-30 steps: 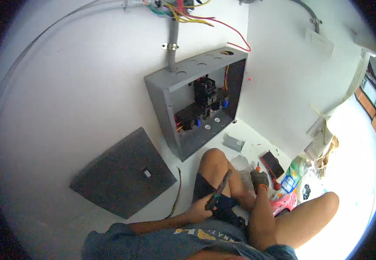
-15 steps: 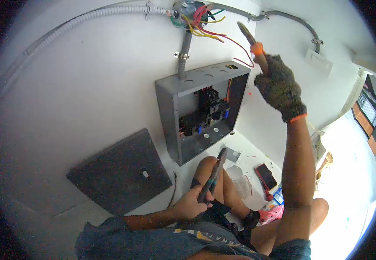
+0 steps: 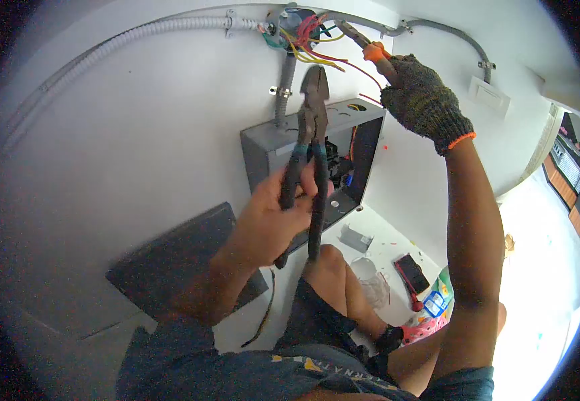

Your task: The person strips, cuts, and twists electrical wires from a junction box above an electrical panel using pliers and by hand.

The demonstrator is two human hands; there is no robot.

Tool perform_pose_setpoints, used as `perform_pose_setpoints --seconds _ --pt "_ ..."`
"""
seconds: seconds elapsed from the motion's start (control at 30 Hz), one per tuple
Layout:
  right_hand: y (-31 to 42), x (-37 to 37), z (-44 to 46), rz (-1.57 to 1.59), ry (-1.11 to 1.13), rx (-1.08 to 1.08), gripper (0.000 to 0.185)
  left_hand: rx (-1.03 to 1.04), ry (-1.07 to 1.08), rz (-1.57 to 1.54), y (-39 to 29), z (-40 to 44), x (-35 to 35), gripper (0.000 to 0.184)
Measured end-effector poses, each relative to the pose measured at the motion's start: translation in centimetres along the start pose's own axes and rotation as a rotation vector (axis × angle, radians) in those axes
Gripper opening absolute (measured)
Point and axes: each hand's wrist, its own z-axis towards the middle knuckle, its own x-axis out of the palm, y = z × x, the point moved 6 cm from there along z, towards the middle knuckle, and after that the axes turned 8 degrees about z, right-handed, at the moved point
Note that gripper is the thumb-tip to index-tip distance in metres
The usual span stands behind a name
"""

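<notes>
Head view: grey panel box (image 3: pixel 256 157) at the wall, black breakers (image 3: pixel 333 158) inside, partly hidden. Dark cover (image 3: pixel 169 260) sits to its lower left. My bare left hand (image 3: pixel 263 220) is curled round the handles of large pliers (image 3: pixel 314 115), raised in front of the panel box, head up. My gloved right hand (image 3: pixel 423 100) is clenched on orange-banded pliers (image 3: pixel 373 53), tips just beside the wires (image 3: pixel 310 31), red, yellow and green, spilling out of the junction box (image 3: pixel 291 18); can't tell if they touch.

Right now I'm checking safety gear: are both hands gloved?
No, the right hand wears a dark knit glove, but the left hand holding dark-handled pliers is bare.
</notes>
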Motion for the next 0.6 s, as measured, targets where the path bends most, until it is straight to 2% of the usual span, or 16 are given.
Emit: perform_pose_setpoints --seconds 0.07,0.1,0.17,0.23,0.4,0.47,0.53,0.6 --pt "0.0 0.0 0.3 0.046 -0.025 -0.001 0.035 -0.068 -0.050 0.016 -1.2 0.9 -0.5 0.076" --pt "-0.2 0.2 0.7 0.025 0.009 0.020 0.033 -0.067 -0.051 0.015 -2.0 1.3 -0.7 0.076" --pt "-0.2 0.4 0.8 0.002 0.045 0.038 0.030 -0.099 -0.038 0.082 -2.8 1.8 -1.0 0.023" --pt "0.8 -0.3 0.1 -0.015 -0.063 -0.071 0.031 -0.087 -0.024 0.001 -2.9 2.4 -0.8 0.023" --pt "1.2 -0.3 0.0 -0.039 -0.056 -0.071 0.032 -0.054 -0.038 -0.135 -3.5 3.9 -0.6 0.026" --pt "0.5 0.3 0.2 -0.050 -0.063 -0.073 0.032 0.001 0.036 -0.212 -3.3 4.9 -1.0 0.029" --pt "0.9 0.4 0.3 -0.053 -0.087 -0.176 0.030 0.007 0.044 -0.231 -3.3 5.5 -1.0 0.031" --pt "1.0 -0.1 0.0 -0.050 -0.074 -0.132 0.029 0.013 0.054 -0.248 -3.2 5.9 -1.0 0.034"
